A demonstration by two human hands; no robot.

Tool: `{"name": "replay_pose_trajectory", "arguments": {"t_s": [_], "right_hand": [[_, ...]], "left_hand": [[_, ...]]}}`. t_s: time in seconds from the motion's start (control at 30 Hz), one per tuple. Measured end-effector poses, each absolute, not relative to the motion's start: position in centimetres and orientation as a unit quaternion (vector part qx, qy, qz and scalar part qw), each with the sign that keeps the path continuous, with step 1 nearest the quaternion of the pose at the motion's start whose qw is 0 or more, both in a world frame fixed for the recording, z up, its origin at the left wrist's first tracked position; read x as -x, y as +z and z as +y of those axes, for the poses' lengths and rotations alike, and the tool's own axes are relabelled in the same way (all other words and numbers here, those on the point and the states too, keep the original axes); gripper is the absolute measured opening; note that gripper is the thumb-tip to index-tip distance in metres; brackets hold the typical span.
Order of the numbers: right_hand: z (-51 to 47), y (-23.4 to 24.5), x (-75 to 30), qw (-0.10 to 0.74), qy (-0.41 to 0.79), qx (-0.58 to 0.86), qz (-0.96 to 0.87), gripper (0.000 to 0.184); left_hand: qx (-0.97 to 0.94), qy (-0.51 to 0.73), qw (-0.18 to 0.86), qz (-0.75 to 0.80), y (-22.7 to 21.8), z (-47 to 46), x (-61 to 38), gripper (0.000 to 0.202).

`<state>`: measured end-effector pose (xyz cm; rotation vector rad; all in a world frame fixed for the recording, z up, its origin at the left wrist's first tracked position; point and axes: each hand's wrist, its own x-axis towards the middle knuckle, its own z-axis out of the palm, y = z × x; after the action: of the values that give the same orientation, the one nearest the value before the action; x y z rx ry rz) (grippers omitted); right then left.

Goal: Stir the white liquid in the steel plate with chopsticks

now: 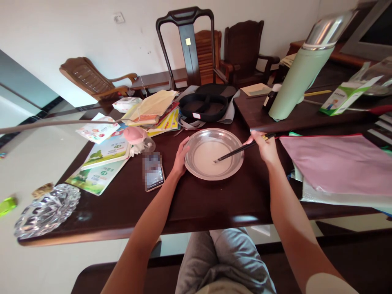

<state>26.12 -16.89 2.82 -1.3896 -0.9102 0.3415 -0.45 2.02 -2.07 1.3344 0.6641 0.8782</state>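
Below, one table (202, 208) bears one black bag (214, 116) and, nearer, one metal bowl (196, 143) of whitish contents (205, 161). Of two hands, the left hand (181, 157) spreads against its side; the right hand (266, 147) pinches two chopsticks (235, 152), tips inside.

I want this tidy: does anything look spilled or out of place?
I see no obvious spill around the metal bowl. A bright green object lies on the floor left of the table, as if dropped; I can't identify it.
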Motion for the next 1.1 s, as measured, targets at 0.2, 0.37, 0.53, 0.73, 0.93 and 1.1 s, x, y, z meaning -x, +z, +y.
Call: {"name": "replay_pose_trajectory", "arguments": {"t_s": [0.2, 0.37, 0.53, 0.73, 0.93, 1.1], "right_hand": [[-16.5, 2.8, -25.3, 0.616, 0.19, 0.606, -0.466, 0.053], [-16.9, 2.5, -26.6, 0.674, 0.12, 0.617, -0.388, 0.059], [-16.7, 2.8, -25.4, 0.629, 0.204, 0.602, -0.448, 0.056], [-16.7, 2.9, -25.9, 0.651, 0.135, 0.615, -0.424, 0.057], [-16.7, 2.8, -25.7, 0.638, 0.182, 0.604, -0.441, 0.058], [-16.6, 2.7, -25.7, 0.629, 0.153, 0.613, -0.453, 0.054]], "left_hand": [[-0.579, 0.383, 0.656, 0.297, -2.1, 2.0, 0.4, 0.071], [-0.566, 0.387, 0.665, 0.296, -2.0, 1.9, 0.4, 0.071], [-0.565, 0.387, 0.664, 0.303, -2.0, 1.9, 0.3, 0.076], [-0.577, 0.383, 0.658, 0.295, -2.2, 2.1, 0.4, 0.073], [-0.582, 0.383, 0.655, 0.292, -2.3, 2.2, 0.5, 0.07], [-0.575, 0.384, 0.662, 0.289, -2.3, 2.2, 0.4, 0.072]]}}
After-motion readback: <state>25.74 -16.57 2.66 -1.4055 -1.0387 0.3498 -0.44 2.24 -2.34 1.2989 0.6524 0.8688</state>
